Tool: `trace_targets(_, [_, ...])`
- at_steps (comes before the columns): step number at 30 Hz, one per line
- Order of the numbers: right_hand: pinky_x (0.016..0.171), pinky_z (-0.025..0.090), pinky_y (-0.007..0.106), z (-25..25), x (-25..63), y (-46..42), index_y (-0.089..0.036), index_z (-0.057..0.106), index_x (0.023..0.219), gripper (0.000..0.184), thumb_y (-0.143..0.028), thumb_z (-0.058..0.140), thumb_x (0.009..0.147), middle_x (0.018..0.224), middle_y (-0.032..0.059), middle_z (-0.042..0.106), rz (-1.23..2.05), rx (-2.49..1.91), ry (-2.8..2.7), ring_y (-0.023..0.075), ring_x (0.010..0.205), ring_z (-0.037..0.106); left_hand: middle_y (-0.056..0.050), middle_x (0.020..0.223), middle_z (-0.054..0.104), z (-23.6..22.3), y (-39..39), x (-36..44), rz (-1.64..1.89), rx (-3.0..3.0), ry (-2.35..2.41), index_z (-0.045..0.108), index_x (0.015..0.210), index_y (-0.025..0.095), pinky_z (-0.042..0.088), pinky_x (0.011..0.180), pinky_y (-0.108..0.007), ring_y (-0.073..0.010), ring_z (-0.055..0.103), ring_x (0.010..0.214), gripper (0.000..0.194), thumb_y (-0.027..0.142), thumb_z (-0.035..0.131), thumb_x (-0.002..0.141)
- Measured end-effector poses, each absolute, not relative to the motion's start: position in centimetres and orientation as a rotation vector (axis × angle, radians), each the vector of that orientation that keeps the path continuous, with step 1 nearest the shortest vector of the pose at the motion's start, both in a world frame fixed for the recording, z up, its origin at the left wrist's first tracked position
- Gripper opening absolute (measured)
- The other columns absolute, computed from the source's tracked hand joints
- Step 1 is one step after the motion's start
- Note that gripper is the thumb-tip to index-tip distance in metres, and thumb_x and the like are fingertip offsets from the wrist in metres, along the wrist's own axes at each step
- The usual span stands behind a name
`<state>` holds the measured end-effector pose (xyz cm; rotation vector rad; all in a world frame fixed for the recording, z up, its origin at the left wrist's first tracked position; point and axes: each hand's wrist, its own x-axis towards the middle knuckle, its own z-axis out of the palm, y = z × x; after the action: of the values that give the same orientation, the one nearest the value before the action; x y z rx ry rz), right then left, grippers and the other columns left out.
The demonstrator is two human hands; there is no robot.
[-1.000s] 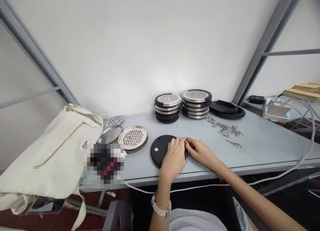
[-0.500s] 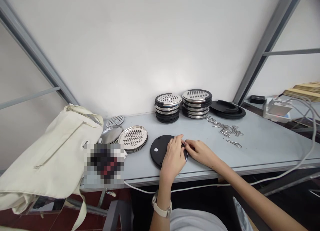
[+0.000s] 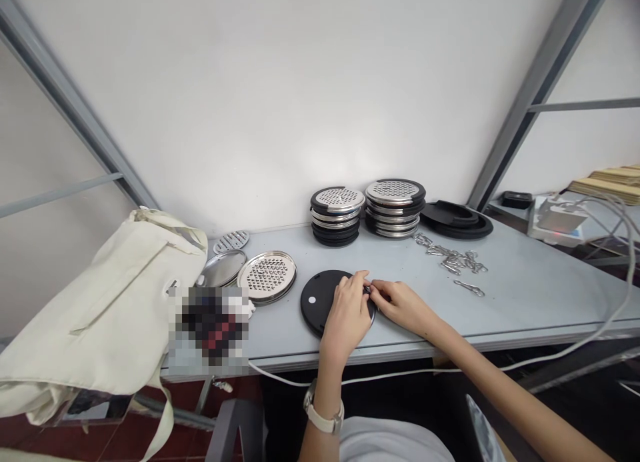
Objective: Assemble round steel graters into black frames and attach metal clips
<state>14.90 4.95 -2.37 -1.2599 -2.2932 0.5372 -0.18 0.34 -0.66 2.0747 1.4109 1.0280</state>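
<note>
The black disc (image 3: 318, 309) lies flat on the counter (image 3: 540, 282), close to its front edge, a small white dot (image 3: 312, 300) showing on its upper face. The left hand (image 3: 346, 312) rests over its right part, fingers stretched toward the far rim. The right hand (image 3: 400, 305) comes in from the side, thumb and fingertips drawn close together at that same rim, so the two hands all but meet there. Whether either one is truly clamped on something I cannot tell.

The step in hand looks like close fingertip work at the disc's edge, the left hand apparently steadying while the right does the finer part. As I judge it, the next move calls for a firm, level hold and a small, careful push or pinch, so that the disc does not slide.

Farther out, a loose clip (image 3: 469, 289) lies beyond the right hand, with a heap of clips (image 3: 455, 261) behind it; a perforated plate (image 3: 267, 277) sits to the disc's left.

What the fingertips meet on is mostly hidden: only a tiny glint shows between them. The left hand covers much of the disc, and a pixelated patch (image 3: 210, 325) blots out whatever lies beside the cream bag (image 3: 100, 315)
</note>
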Motion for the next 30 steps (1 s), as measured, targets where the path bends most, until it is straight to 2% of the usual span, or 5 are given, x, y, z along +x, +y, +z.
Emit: trace_targets(30, [0.052, 0.033, 0.024, -2.43, 14.93, 4.85, -0.020, 0.049, 0.070, 0.027, -0.032, 0.037, 0.091, 0.060, 0.0009, 0.058, 0.576, -1.225, -2.252, 0.0135, 0.052, 0.050, -0.007, 0.107, 0.060, -0.41, 0.35, -0.26, 1.065, 2.019, 1.378, 0.043, 0.130, 0.023, 0.041, 0.098, -0.037, -0.0204, 0.051, 0.108, 0.048, 0.004, 0.038, 0.086])
